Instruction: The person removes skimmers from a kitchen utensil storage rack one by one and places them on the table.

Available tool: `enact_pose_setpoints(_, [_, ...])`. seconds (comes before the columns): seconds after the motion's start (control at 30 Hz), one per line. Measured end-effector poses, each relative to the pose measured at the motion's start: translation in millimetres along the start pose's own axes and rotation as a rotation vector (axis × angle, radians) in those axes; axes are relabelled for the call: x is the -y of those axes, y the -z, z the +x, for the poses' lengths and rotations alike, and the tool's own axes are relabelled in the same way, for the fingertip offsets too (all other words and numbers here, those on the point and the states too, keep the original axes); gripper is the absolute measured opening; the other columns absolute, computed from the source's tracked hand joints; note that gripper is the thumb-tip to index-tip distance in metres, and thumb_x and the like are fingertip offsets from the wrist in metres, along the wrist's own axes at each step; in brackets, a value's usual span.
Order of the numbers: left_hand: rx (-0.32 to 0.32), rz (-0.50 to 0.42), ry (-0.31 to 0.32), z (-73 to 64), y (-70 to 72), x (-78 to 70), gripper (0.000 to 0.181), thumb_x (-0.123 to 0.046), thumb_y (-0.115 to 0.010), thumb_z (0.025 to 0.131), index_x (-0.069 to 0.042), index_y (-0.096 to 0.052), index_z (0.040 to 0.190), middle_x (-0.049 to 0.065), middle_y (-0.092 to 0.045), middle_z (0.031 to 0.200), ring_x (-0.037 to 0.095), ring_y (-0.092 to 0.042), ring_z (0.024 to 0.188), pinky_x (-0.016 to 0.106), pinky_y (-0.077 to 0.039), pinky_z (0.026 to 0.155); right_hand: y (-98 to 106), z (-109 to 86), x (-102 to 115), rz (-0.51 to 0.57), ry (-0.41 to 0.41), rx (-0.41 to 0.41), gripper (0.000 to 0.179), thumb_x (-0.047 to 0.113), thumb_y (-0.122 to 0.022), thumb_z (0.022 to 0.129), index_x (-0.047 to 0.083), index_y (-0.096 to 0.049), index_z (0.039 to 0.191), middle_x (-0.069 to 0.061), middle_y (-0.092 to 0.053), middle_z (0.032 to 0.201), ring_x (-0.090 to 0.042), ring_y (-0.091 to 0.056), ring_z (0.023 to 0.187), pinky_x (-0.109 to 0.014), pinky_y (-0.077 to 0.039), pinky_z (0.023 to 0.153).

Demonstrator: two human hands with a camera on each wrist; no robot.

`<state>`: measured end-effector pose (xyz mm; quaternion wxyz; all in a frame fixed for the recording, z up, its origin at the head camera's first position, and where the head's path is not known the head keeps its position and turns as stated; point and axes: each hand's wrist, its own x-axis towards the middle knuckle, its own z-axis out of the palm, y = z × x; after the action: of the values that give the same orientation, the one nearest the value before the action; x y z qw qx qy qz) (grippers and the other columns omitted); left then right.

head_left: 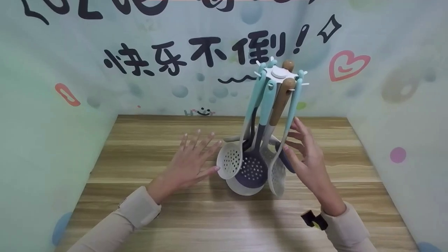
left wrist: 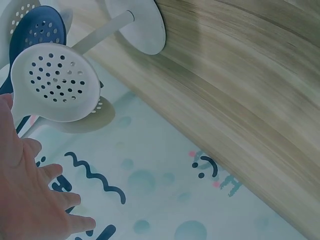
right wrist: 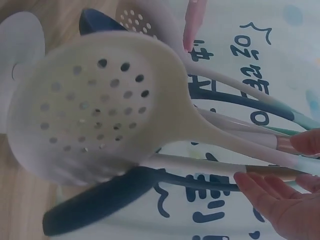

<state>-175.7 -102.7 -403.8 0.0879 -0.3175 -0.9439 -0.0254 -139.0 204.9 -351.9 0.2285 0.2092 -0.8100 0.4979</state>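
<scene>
A rotating-style utensil stand with a white top [head_left: 279,72] and a round white base [head_left: 245,190] stands upright on the table. Kitchen utensils with turquoise and brown handles hang around it. At the left hangs a white skimmer [head_left: 228,161]; a dark blue skimmer [head_left: 252,172] faces front, and another pale skimmer [head_left: 278,177] hangs at the right. My left hand [head_left: 189,162], fingers spread, is beside the left skimmer, its thumb close to the rim. My right hand [head_left: 309,159] is at the right side, fingers loosely bent near the handles [right wrist: 272,172]; contact is unclear.
The wood-grain table [head_left: 157,220] meets a printed backdrop [head_left: 157,94] behind the stand. Printed side walls [head_left: 52,147] flank the table. A small black object [head_left: 314,220] is at my right sleeve cuff.
</scene>
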Motion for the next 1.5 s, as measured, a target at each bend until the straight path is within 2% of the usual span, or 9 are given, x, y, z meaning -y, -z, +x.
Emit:
enact_pose_setpoints(0.17, [-0.011,-0.003,-0.003,0.0,0.0,-0.4,0.068,-0.058,-0.038,0.092,-0.027,-0.018,0.149,0.002,-0.009,0.157,0.037,-0.005,0.142,0.060,-0.009,0.111,-5,1.0,-5,0.044,-0.046,0.003,0.059,-0.005,-0.056,0.089,0.002,-0.033,0.142,-0.020,-0.055,0.121,-0.011,-0.059,0.102,-0.016,-0.049,0.085])
enact_pose_setpoints(0.37, [-0.021,-0.003,-0.015,0.4,-1.4,-0.4,0.068,-0.058,-0.038,0.092,-0.026,-0.019,0.149,0.004,-0.012,0.156,0.039,-0.008,0.142,0.060,-0.010,0.111,-7,0.9,-9,0.059,-0.035,0.012,0.051,-0.005,-0.055,0.089,-0.001,-0.039,0.137,-0.020,-0.060,0.106,-0.003,-0.061,0.093,-0.017,-0.051,0.080])
enact_pose_setpoints(0.6, [0.001,-0.028,-0.009,0.3,-2.1,-0.7,0.067,-0.058,-0.038,0.092,-0.028,-0.019,0.149,0.004,-0.015,0.156,0.038,-0.010,0.142,0.059,-0.009,0.111,-9,0.4,-9,0.108,-0.023,0.006,0.047,-0.006,-0.058,0.087,-0.004,-0.042,0.131,-0.020,-0.061,0.094,-0.007,-0.062,0.085,-0.018,-0.053,0.075])
enact_pose_setpoints(0.7, [0.000,-0.039,-0.009,-0.3,-1.9,-0.9,0.067,-0.058,-0.038,0.092,-0.028,-0.019,0.149,0.005,-0.016,0.156,0.038,-0.010,0.142,0.060,-0.009,0.111,-9,-0.4,-6,0.098,-0.021,0.001,0.045,-0.004,-0.060,0.086,-0.005,-0.044,0.128,-0.019,-0.061,0.090,-0.005,-0.062,0.083,-0.018,-0.053,0.073])
enact_pose_setpoints(0.87, [0.004,-0.056,-0.003,-0.8,-2.1,-1.3,0.067,-0.057,-0.038,0.092,-0.027,-0.019,0.149,0.003,-0.013,0.156,0.037,-0.007,0.142,0.059,-0.009,0.112,-8,-2.8,0,0.080,-0.045,0.000,0.044,-0.004,-0.063,0.083,-0.006,-0.046,0.124,-0.018,-0.062,0.089,-0.002,-0.061,0.081,-0.020,-0.054,0.071])
enact_pose_setpoints(1.1, [0.005,-0.069,-0.006,-1.5,-1.5,-1.6,0.067,-0.058,-0.035,0.093,-0.027,-0.017,0.149,0.001,-0.009,0.157,0.036,-0.004,0.143,0.057,-0.005,0.113,-1,-5.5,7,0.091,-0.079,-0.010,0.045,-0.002,-0.065,0.083,-0.001,-0.051,0.126,-0.018,-0.062,0.093,-0.009,-0.062,0.081,-0.023,-0.055,0.069])
enact_pose_setpoints(1.37, [0.008,-0.059,0.002,-2.7,1.6,-0.9,0.068,-0.058,-0.034,0.093,-0.026,-0.015,0.149,0.002,-0.006,0.157,0.035,-0.001,0.143,0.057,-0.002,0.113,10,-5.3,10,-0.033,-0.071,-0.046,0.047,-0.003,-0.068,0.080,0.002,-0.055,0.125,-0.013,-0.063,0.090,-0.003,-0.060,0.079,-0.017,-0.053,0.066])
enact_pose_setpoints(1.5, [-0.009,-0.045,-0.002,-2.3,2.0,-0.6,0.069,-0.059,-0.037,0.092,-0.025,-0.018,0.149,0.003,-0.012,0.157,0.037,-0.006,0.143,0.058,-0.006,0.112,15,-5.7,11,-0.064,-0.057,-0.076,0.046,-0.005,-0.068,0.079,0.000,-0.057,0.123,-0.013,-0.063,0.090,0.000,-0.059,0.078,-0.014,-0.052,0.065])
